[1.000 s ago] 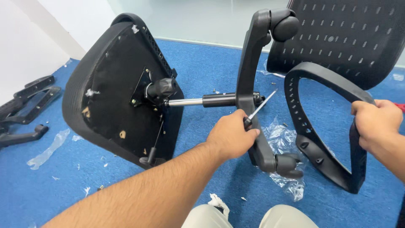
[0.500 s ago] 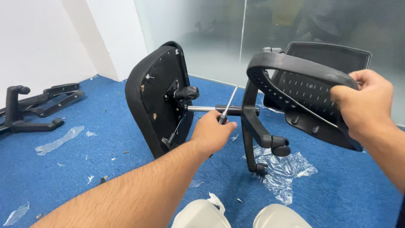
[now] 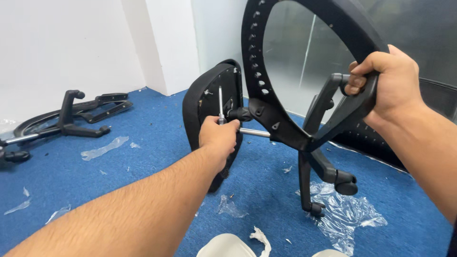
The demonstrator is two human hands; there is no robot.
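The left hand (image 3: pixel 220 137) has its fingers wrapped around a slim silver metal tool (image 3: pixel 220 102), pointing it up against the black padded seat's underside (image 3: pixel 209 107), which stands on edge on the blue carpet floor (image 3: pixel 143 162). The right hand (image 3: pixel 388 83) grips the black curved plastic backrest frame (image 3: pixel 266 95), fingers closed, holding it raised and steady.

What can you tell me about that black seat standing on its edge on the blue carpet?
The black seat is a rounded, padded-looking cushion with a hard underside, which faces the camera and carries small screws and a dark mechanism. It stands on its edge, nearly upright, on the blue carpet near the white wall corner. A shiny metal rod runs from its underside toward the chair base. The left hand is in front of it, gripping a thin metal tool against the underside.
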